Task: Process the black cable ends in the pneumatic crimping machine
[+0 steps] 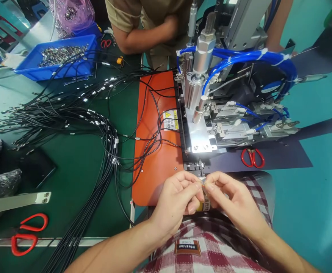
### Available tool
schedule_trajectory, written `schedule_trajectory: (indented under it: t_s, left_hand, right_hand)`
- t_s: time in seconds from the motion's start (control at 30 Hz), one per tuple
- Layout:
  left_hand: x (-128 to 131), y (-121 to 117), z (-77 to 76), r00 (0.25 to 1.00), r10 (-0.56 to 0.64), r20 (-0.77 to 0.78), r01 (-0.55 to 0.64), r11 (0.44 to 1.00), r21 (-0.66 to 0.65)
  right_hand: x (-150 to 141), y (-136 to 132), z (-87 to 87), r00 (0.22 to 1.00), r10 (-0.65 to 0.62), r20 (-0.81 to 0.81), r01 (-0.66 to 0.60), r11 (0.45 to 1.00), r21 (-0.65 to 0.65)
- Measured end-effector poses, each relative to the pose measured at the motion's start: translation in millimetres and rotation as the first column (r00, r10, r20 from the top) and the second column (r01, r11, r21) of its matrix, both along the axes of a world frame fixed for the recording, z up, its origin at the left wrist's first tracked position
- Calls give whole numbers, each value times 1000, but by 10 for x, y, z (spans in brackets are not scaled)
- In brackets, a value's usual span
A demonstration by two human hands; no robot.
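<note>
Low centre, the piece (202, 183) pinched by left hand (179, 195) and right hand (230, 195) is too small to identify; they partly cover the label (206, 205) below. The top edge cuts off a co-worker (154, 32) and the machine (197, 131), the bottom edge the lower-left cables (82, 216). Upper left, the tray's (60, 72) parts (63, 55) blur together.

Reference: orange plate (149, 182). Warning label (171, 120): on the plate, at its right edge; yellow triangle sign, Chinese characters too small to read reliably. Yellow-and-white label (207, 204): beyond the plate's near right corner, partly covered by the hands (180, 197) (234, 195); characters 运行方 visible. Brown patch (187, 247): on the checked garment (211, 261), nearer the wearer than the plate; reads "fashion", preceded by a "p"-like mark. White tag (186, 241) adjoining the patch: print unclear.
</note>
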State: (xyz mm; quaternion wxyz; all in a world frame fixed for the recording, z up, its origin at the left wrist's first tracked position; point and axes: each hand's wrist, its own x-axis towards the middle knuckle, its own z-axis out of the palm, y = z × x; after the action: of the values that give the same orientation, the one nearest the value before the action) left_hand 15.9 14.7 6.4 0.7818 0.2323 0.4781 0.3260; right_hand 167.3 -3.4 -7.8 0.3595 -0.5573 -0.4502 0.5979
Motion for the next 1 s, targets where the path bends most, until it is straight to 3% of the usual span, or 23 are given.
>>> schedule_trajectory:
  t_s: [0.3,0.4,0.47,0.57,0.63,0.73,0.8,0.83,0.93,1.0]
  left_hand:
    - [15,-18,13,998,-43,-48,44,999,16]
    - [10,-25,12,996,-70,-54,71,997,20]
    - [6,-29,-2,996,-74,-49,75,997,22]
    - [0,-31,-38,996,-70,-50,72,996,44]
    - [-3,-30,-58,993,-86,-75,91,994,66]
    - [-7,-31,-57,984,-133,-121,144,986,80]
    - [-6,-34,-38,979,-160,-128,171,982,82]
    - [-4,-36,-27,977,-170,-127,182,980,83]
    - [4,-38,-4,976,-174,-131,187,978,91]
    - [9,-36,-4,976,-164,-141,177,980,87]
  right_hand:
    - [102,91,61,979,84,188,-101,991,83]
    - [81,33,43,958,27,285,-99,965,241]
    - [83,-1,18,901,-30,433,-178,884,431]
    - [104,-15,-6,735,-148,661,-409,680,608]
    - [121,-2,12,628,-206,751,-533,589,607]
    - [145,30,105,519,-180,835,-648,554,522]
    - [155,52,189,506,-119,854,-656,590,471]
    - [158,63,227,526,-69,848,-631,637,443]
    - [162,103,284,675,129,726,-464,839,283]
    - [168,134,265,805,228,548,-357,923,140]
